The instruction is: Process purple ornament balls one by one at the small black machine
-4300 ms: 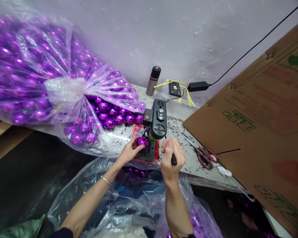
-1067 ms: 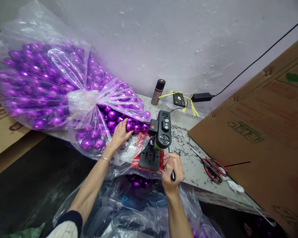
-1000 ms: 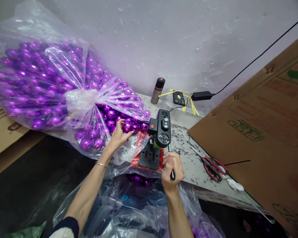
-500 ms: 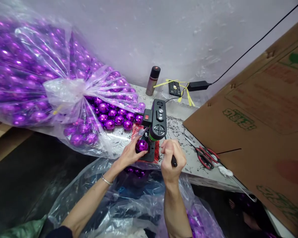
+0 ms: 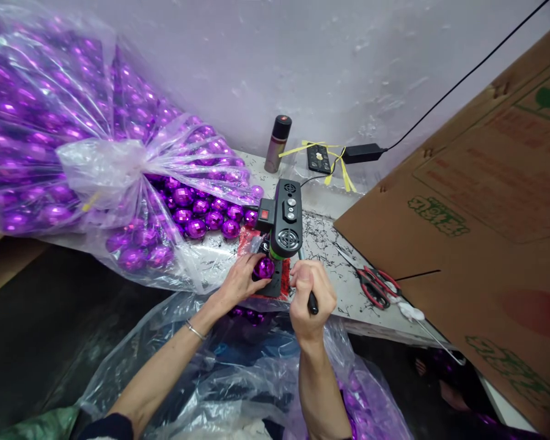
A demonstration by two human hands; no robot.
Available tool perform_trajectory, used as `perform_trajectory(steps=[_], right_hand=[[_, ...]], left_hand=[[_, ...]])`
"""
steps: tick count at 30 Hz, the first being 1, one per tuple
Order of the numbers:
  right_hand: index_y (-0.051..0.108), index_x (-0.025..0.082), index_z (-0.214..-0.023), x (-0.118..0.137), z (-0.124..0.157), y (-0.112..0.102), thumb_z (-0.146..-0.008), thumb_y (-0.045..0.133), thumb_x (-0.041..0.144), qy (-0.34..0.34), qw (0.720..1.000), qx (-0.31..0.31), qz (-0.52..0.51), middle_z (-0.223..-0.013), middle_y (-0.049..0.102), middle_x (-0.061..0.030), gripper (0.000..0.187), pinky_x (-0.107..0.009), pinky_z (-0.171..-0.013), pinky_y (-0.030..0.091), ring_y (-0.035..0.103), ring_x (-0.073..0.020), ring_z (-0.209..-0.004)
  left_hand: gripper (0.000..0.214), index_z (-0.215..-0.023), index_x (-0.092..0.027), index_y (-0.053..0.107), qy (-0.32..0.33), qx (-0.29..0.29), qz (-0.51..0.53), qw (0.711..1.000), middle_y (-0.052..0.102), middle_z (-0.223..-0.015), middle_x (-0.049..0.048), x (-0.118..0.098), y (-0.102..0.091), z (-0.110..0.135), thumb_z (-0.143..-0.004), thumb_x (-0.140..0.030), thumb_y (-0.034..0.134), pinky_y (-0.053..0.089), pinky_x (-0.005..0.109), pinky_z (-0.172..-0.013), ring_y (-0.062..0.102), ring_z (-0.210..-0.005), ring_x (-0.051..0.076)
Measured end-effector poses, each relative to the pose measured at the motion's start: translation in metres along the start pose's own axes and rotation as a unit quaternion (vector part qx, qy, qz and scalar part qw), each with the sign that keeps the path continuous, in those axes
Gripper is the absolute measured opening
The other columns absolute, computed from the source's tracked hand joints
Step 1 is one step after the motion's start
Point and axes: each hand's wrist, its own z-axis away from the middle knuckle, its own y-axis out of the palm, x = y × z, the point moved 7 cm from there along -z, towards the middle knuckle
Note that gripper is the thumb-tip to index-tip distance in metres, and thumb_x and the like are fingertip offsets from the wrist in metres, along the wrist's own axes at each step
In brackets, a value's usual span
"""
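Observation:
A shiny purple faceted ball (image 5: pixel 264 267) sits between the thumb and fingers of my left hand (image 5: pixel 244 280), at the base of a small black bench machine (image 5: pixel 287 217). My right hand (image 5: pixel 312 296) is wrapped round a black handle (image 5: pixel 313 303) at the machine's front right; most of the handle is hidden in the fist. The machine has round vents, a red switch and a green ring low on its head. Under its base lies a red patch (image 5: pixel 285 278) on the worktop. Loose purple balls (image 5: pixel 195 228) lie just left of the machine.
A large clear bag (image 5: pixel 101 165) of purple balls fills the left. Behind stand a dark spray can (image 5: pixel 278 143) and a black power adapter (image 5: pixel 363 153). Red-handled scissors (image 5: pixel 374 287) lie right, beside a cardboard box (image 5: pixel 476 214). An open plastic bag (image 5: pixel 165 360) hangs below the worktop edge.
The whole view has shifted slightly, so the scene sits a little further left. My left hand still holds the ball at the machine, and my right hand still grips the handle.

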Motion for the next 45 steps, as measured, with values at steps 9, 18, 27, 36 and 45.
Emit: perform_trajectory(steps=[9, 18, 27, 36, 45], right_hand=[[0.051, 0.022, -0.075, 0.000, 0.002, 0.001, -0.099, 0.044, 0.008, -0.004, 1.000, 0.008, 0.012, -0.074, 0.055, 0.0009, 0.028, -0.027, -0.065, 0.045, 0.056, -0.0120, -0.071], [0.053, 0.022, -0.077, -0.004, 0.012, 0.001, -0.098, 0.043, 0.008, -0.009, 1.000, -0.002, 0.015, -0.074, 0.058, 0.0001, 0.027, -0.028, -0.063, 0.045, 0.058, -0.0134, -0.070], [0.054, 0.022, -0.078, -0.029, 0.049, 0.014, -0.101, 0.039, 0.018, -0.058, 0.997, -0.054, 0.023, -0.079, 0.060, -0.0011, 0.028, -0.029, -0.064, 0.047, 0.060, -0.0139, -0.069], [0.052, 0.023, -0.077, -0.037, 0.055, 0.017, -0.102, 0.038, 0.021, -0.082, 0.992, -0.090, 0.031, -0.076, 0.059, 0.0000, 0.029, -0.036, -0.073, 0.051, 0.058, -0.0148, -0.067], [0.049, 0.023, -0.076, -0.041, 0.058, 0.018, -0.104, 0.036, 0.022, -0.095, 0.990, -0.093, 0.037, -0.074, 0.054, 0.0017, 0.031, -0.035, -0.073, 0.050, 0.055, -0.0133, -0.064]], left_hand=[[0.062, -0.134, -0.021, 0.063, -0.008, -0.021, 0.045, 0.999, 0.069, -0.128, 0.0129, 0.014, 0.019, -0.008, -0.079, -0.042, 0.084, 0.053, 0.050, -0.104, 0.065, -0.119, 0.033], [0.068, -0.139, -0.021, 0.060, 0.011, -0.065, 0.053, 0.996, 0.071, -0.130, 0.0140, 0.022, 0.025, 0.006, -0.081, -0.048, 0.083, 0.053, 0.051, -0.106, 0.067, -0.121, 0.033], [0.064, -0.138, -0.021, 0.061, -0.005, -0.048, 0.061, 0.997, 0.072, -0.130, 0.0137, 0.017, 0.022, 0.003, -0.082, -0.043, 0.083, 0.053, 0.052, -0.106, 0.067, -0.122, 0.033], [0.061, -0.136, -0.019, 0.060, -0.011, -0.036, 0.071, 0.997, 0.071, -0.131, 0.0148, 0.013, 0.020, 0.002, -0.082, -0.037, 0.082, 0.052, 0.052, -0.107, 0.067, -0.123, 0.033], [0.062, -0.135, -0.019, 0.061, -0.012, -0.041, 0.083, 0.996, 0.071, -0.129, 0.0151, 0.016, 0.023, 0.001, -0.082, -0.042, 0.083, 0.052, 0.053, -0.107, 0.066, -0.123, 0.033]])
